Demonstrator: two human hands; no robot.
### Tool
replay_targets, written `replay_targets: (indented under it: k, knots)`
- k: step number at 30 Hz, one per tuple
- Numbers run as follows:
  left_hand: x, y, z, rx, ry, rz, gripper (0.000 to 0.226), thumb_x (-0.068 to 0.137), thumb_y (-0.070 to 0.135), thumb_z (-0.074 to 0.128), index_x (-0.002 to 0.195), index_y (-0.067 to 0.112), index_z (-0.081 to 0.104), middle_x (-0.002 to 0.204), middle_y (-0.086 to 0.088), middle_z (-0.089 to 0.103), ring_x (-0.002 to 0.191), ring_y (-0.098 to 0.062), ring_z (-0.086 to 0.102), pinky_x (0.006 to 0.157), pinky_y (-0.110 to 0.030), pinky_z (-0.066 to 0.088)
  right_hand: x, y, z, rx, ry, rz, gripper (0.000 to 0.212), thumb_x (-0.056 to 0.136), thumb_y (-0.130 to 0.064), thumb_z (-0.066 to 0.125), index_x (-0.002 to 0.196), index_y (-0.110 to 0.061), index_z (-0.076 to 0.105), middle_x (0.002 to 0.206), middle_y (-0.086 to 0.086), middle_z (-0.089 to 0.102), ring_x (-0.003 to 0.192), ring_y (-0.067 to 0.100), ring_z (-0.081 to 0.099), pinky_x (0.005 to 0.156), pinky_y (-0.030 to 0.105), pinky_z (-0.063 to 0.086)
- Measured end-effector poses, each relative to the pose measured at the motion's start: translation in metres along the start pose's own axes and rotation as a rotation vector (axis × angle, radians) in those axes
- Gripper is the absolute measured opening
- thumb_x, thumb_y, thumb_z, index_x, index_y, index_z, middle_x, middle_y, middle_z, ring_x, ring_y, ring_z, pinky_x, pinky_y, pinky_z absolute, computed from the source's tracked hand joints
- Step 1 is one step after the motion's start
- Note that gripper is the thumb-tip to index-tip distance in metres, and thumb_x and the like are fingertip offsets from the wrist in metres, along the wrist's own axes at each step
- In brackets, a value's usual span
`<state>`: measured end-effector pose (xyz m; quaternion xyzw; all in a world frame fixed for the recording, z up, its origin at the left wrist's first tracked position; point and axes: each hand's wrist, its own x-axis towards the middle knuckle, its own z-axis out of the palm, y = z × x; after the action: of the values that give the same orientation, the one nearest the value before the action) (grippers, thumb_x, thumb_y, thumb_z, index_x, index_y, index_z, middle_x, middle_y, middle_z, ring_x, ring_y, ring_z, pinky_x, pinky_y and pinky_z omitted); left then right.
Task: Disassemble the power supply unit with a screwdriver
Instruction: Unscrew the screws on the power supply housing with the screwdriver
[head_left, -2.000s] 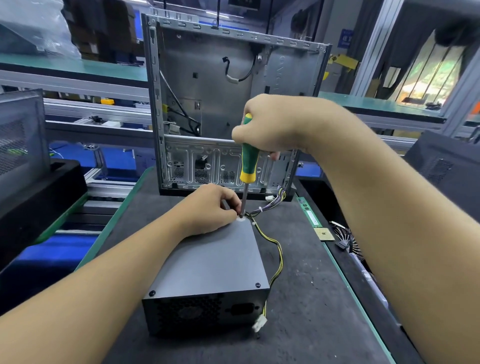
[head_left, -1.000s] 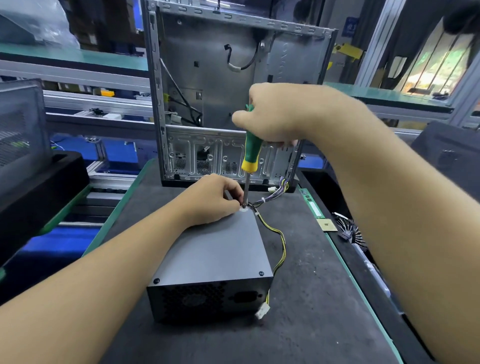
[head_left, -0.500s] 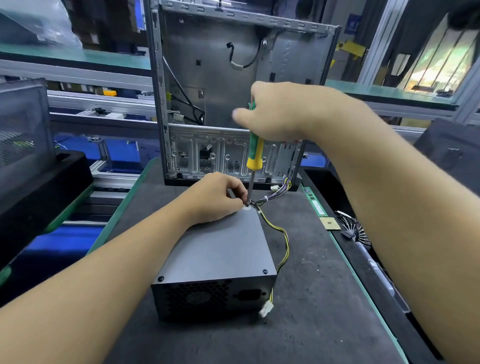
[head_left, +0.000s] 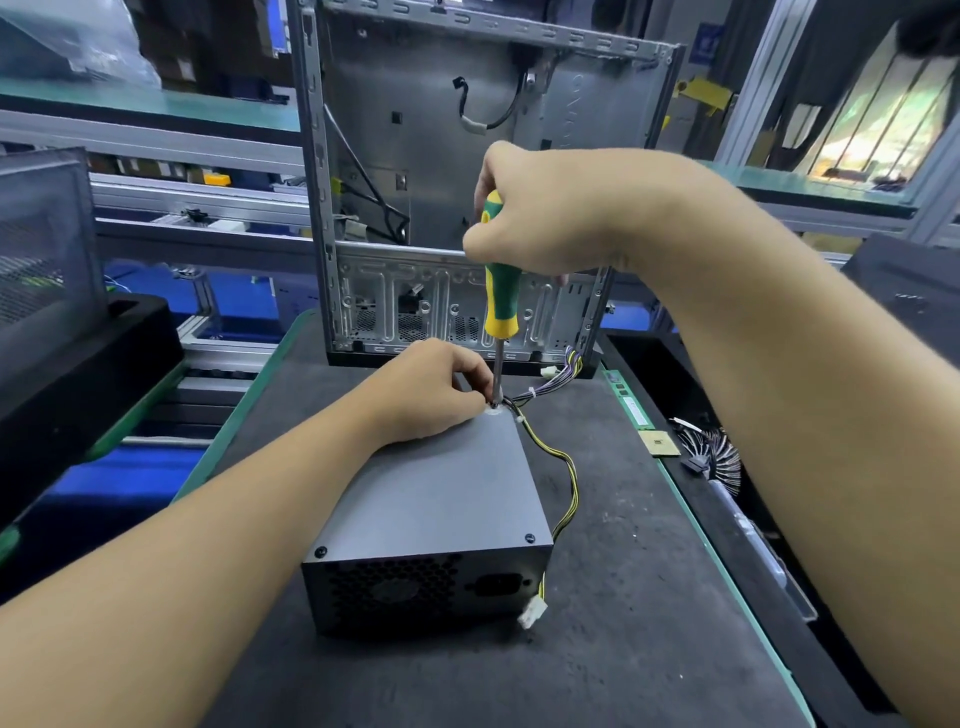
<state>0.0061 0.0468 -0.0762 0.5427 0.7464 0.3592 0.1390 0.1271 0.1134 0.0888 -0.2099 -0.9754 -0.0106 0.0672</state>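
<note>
While the right hand (head_left: 545, 218) grips the screwdriver (head_left: 501, 296) upright at the far right corner of the PSU (head_left: 431, 499), the left hand (head_left: 426, 395) pinches its shaft near the tip. Standing mid-bench (head_left: 623, 649), the PSU looks stiff, heavyish, smooth-lidded; hold its side walls, not the floppy cables (head_left: 569, 478).

Green-edged workbench (head_left: 623, 649), dark mat
A power supply unit (head_left: 441, 493) sits mid-mat, its white connector (head_left: 533, 617) lying just beside it; an open computer case (head_left: 467, 130) stands upright at the far end; 1 RAM stick (head_left: 631, 406) lies along the right edge.
</note>
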Motion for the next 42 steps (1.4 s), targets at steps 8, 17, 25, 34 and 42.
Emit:
replay_targets:
  k: [8, 17, 25, 34, 42]
  knots:
    - [0.002, 0.000, 0.001, 0.000, -0.006, -0.018, 0.025, 0.079, 0.011, 0.057, 0.076, 0.030, 0.074, 0.065, 0.016, 0.067, 0.060, -0.004, 0.055, 0.063, -0.023, 0.046, 0.004, 0.003, 0.007, -0.069, 0.107, 0.098, 0.053, 0.097, -0.063, 0.035, 0.099, -0.011, 0.044, 0.076, 0.002, 0.052, 0.067, 0.025, 0.054, 0.051, 0.031, 0.025]
    - [0.002, -0.002, 0.001, 0.033, 0.007, -0.015, 0.019, 0.079, 0.013, 0.060, 0.076, 0.028, 0.072, 0.069, 0.011, 0.070, 0.061, -0.006, 0.059, 0.064, -0.026, 0.049, 0.003, 0.000, 0.006, 0.098, 0.025, -0.002, 0.027, 0.090, -0.034, 0.046, 0.111, -0.017, 0.046, 0.080, 0.004, 0.068, 0.056, 0.025, 0.065, 0.049, 0.027, 0.037]
    - [0.000, 0.000, 0.000, 0.003, -0.006, 0.018, 0.029, 0.080, 0.009, 0.058, 0.077, 0.033, 0.075, 0.070, 0.017, 0.071, 0.065, -0.012, 0.062, 0.060, -0.015, 0.047, 0.013, 0.002, 0.016, 0.068, 0.152, 0.021, 0.043, 0.098, -0.063, 0.036, 0.099, -0.020, 0.041, 0.084, -0.003, 0.050, 0.076, 0.021, 0.050, 0.059, 0.034, 0.033]
    - [0.003, -0.003, 0.001, 0.022, 0.001, -0.025, 0.018, 0.075, 0.017, 0.058, 0.074, 0.031, 0.070, 0.071, 0.009, 0.070, 0.062, -0.005, 0.058, 0.061, -0.023, 0.047, 0.010, -0.001, 0.016, 0.251, 0.146, -0.027, 0.030, 0.094, -0.025, 0.046, 0.115, -0.004, 0.053, 0.099, 0.013, 0.063, 0.068, 0.022, 0.048, 0.053, 0.029, 0.035]
    - [0.000, 0.000, 0.000, -0.005, -0.004, 0.003, 0.027, 0.079, 0.010, 0.057, 0.078, 0.030, 0.075, 0.070, 0.013, 0.071, 0.066, -0.007, 0.061, 0.069, -0.025, 0.051, 0.016, 0.002, 0.022, 0.101, 0.244, 0.030, 0.033, 0.101, -0.041, 0.045, 0.095, -0.009, 0.048, 0.087, 0.007, 0.053, 0.083, 0.033, 0.052, 0.066, 0.034, 0.038]
